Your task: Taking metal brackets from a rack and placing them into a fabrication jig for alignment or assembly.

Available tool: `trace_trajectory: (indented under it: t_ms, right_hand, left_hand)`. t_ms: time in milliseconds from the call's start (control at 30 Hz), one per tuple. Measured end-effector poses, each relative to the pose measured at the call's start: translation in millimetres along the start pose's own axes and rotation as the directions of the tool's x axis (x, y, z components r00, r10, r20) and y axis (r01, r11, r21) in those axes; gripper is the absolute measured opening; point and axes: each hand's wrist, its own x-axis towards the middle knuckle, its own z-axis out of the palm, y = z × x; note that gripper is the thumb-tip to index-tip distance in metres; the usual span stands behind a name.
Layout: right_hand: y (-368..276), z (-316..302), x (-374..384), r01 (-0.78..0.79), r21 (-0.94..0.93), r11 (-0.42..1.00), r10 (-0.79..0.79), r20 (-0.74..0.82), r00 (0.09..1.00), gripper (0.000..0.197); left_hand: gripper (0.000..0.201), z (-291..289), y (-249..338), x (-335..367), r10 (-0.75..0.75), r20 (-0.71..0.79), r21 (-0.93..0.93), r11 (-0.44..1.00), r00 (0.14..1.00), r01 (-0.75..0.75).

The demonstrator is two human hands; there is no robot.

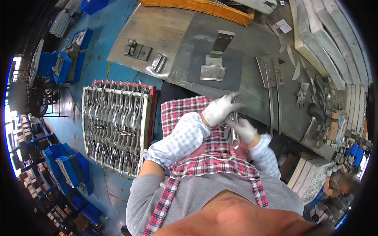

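Observation:
My left hand (219, 110), in a white glove, is just above my lap with its fingers stretched apart and somewhat blurred. Close to its fingertips is the upper end of a slender, shiny metal tool (235, 138). My right hand (245, 131), also gloved, grips that tool from the right side. The tool's rounded lower end points toward my body, over the red checked apron (185, 167). Its exact kind is hard to make out, because the fingers cover part of it.
A white-framed crate (85, 129) packed with rows of shiny metal tools stands at the left. Ahead, the metal workbench (185, 59) carries a bracket-like fixture (213, 72), a small clamp block (136, 51), a metal piece (158, 63) and long bars (269, 94). Another person (340, 184) is at the far right.

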Motion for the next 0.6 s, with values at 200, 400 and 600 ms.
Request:
trace_trajectory:
  t_ms: [200,400,600]
  right_hand:
    - [-30.4,7.7,74.4,0.624,-0.589,0.513,-0.748,0.05,0.662,0.011]
    - [-79.9,-13.2,147.9,0.271,-0.929,-0.252,-0.89,0.333,0.311,0.019]
    - [-85.6,-6.7,160.1,0.278,-0.957,-0.082,-0.82,0.223,0.527,0.013]
  left_hand:
    - [0.03,-15.8,-34.2,-17.6,-0.371,0.078,-0.148,0.913,0.925,0.379]
    - [0.026,-21.8,-68.1,-23.8,-0.902,-0.107,-0.879,0.283,0.419,0.384]
    - [0.019,-31.5,-80.9,-7.6,-0.784,-0.388,-0.709,0.59,0.484,0.386]
